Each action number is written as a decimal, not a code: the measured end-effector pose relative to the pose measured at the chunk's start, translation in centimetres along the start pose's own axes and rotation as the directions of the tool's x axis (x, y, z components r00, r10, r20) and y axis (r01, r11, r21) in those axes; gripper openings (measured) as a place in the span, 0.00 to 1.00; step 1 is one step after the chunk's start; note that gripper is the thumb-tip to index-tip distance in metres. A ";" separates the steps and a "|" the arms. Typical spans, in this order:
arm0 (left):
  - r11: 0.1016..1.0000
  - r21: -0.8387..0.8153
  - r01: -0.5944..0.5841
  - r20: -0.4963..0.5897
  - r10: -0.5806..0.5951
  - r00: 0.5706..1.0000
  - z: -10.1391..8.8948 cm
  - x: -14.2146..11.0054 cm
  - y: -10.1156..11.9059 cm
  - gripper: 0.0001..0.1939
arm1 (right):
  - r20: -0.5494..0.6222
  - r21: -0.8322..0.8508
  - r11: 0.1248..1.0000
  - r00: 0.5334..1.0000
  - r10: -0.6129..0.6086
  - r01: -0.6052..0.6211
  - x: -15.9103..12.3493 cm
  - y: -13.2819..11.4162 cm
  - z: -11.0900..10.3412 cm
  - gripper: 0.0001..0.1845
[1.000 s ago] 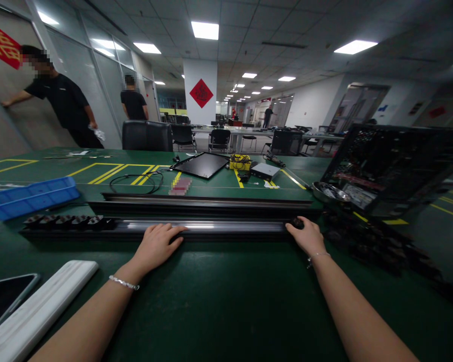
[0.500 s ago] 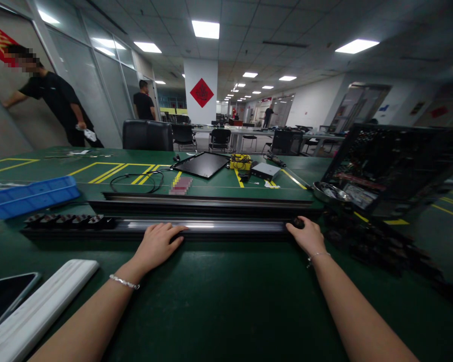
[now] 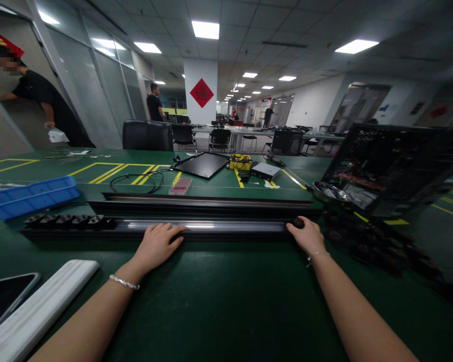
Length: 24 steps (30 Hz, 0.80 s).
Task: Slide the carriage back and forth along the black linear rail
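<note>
A long black metal rail (image 3: 234, 227) lies across the green table in front of me. My left hand (image 3: 156, 246) is laid over its middle, fingers bent across the top and thumb along the near side. At the rail's right end, my right hand (image 3: 307, 236) closes thumb and fingers round a small black part (image 3: 298, 222), mostly covered by the fingers. Several black blocks with metal tops (image 3: 66, 221) sit in a row on the rail's left end. A second black rail (image 3: 211, 203) lies parallel just behind.
A blue bin (image 3: 33, 196) stands left, with a white bar (image 3: 45, 306) and a phone (image 3: 7, 296) nearer me. On the right are a metal bowl (image 3: 330, 192), a large black case (image 3: 392, 166) and a dark heap of parts (image 3: 381, 246). Behind lies a flat black panel (image 3: 202, 165).
Both my hands and the rail look unmoved. In the background, one person at the left has shifted further left with a white item in hand; another has walked right.
</note>
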<state>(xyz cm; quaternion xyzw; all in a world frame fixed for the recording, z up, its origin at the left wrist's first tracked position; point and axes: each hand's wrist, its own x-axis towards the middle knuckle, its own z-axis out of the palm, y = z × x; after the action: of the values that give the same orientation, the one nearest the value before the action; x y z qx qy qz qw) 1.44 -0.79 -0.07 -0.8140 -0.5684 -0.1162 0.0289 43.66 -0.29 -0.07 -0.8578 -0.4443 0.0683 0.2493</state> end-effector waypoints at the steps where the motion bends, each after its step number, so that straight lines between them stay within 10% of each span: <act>1: 1.000 0.001 0.000 0.000 0.000 1.000 0.0 0.0 0.0 0.18 | -0.004 0.001 1.000 1.000 -0.003 0.003 0.0 0.0 0.0 0.33; 24: 1.000 0.009 -0.005 -0.016 0.005 1.000 0.4 0.0 -0.2 0.18 | -0.028 0.054 0.998 0.999 -0.017 0.019 0.3 0.3 0.3 0.31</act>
<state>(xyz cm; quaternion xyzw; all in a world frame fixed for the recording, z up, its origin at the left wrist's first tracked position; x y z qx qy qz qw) 1.30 -0.63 -0.43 -0.8143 -0.5667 -0.1199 0.0373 44.01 -0.11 -0.43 -0.8475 -0.4466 0.0662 0.2792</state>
